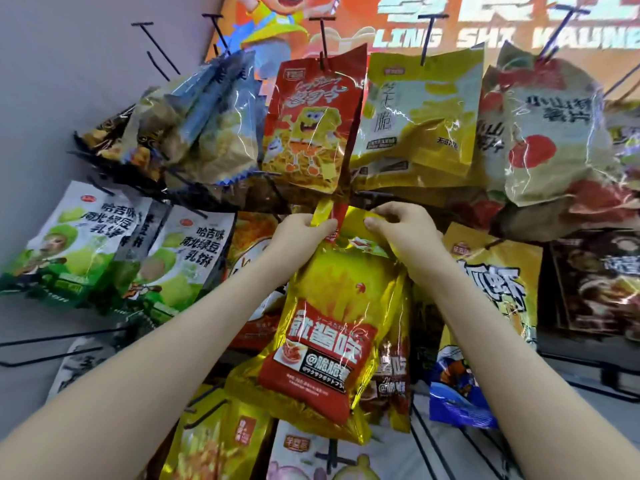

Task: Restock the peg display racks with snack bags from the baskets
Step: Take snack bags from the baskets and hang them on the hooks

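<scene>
Wire peg rack (159, 48) full of snack bags. Left hand (304, 230) and right hand (401, 226) each pinch the top edge of yellow fries bag (332, 320), fingers curled, bag hanging mid-rack over a matching one, top just under red SpongeBob bag (311, 126); green-label bags (86, 244) off left; orange banner (360, 15) behind
</scene>
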`<state>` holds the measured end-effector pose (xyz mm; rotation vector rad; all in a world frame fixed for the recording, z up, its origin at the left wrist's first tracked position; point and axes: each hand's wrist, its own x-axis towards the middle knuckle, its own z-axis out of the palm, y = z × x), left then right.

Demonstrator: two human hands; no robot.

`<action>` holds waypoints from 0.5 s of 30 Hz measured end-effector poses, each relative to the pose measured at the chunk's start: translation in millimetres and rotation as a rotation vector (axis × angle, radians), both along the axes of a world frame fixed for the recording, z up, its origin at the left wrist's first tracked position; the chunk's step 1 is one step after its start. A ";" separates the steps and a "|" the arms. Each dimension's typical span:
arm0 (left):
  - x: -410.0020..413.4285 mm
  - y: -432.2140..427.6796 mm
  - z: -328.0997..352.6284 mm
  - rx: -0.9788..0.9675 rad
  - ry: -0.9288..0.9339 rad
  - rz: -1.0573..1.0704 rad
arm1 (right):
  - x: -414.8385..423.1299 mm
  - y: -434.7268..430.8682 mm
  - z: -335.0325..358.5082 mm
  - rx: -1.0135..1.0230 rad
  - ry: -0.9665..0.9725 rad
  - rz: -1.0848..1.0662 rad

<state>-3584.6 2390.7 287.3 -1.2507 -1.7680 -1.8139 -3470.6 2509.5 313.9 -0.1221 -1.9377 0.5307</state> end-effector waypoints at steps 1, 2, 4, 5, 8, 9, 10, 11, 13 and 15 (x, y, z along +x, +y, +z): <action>-1.6 1.3 -2.2 0.016 -0.002 -0.005 | -1.7 -1.3 2.6 0.015 -0.026 -0.022; -1.7 2.7 -4.6 0.027 -0.009 -0.009 | -1.8 -4.1 5.8 0.019 -0.050 -0.029; -0.3 5.8 -8.9 0.040 -0.033 -0.007 | 0.5 -5.8 11.4 0.006 -0.093 -0.012; -0.1 7.3 -10.4 0.049 -0.045 -0.009 | 2.7 -4.8 13.6 -0.017 -0.120 0.008; 0.4 8.2 -12.6 0.061 -0.081 -0.046 | 7.0 -1.9 14.3 -0.085 -0.174 0.085; 1.0 7.6 -12.5 0.060 -0.084 -0.054 | 6.3 -0.6 14.0 -0.092 -0.178 0.092; 1.6 6.8 -12.0 0.057 -0.083 -0.051 | 5.5 -0.7 13.9 -0.092 -0.172 0.088; 1.9 6.5 -11.0 0.055 -0.081 -0.041 | 4.9 -1.6 13.5 -0.097 -0.163 0.081; 3.8 5.8 -8.6 0.056 -0.081 -0.017 | 4.6 -3.8 13.6 -0.133 -0.146 0.091; 5.0 5.7 -5.5 0.055 -0.089 -0.004 | 4.0 -4.6 13.7 -0.159 -0.129 0.100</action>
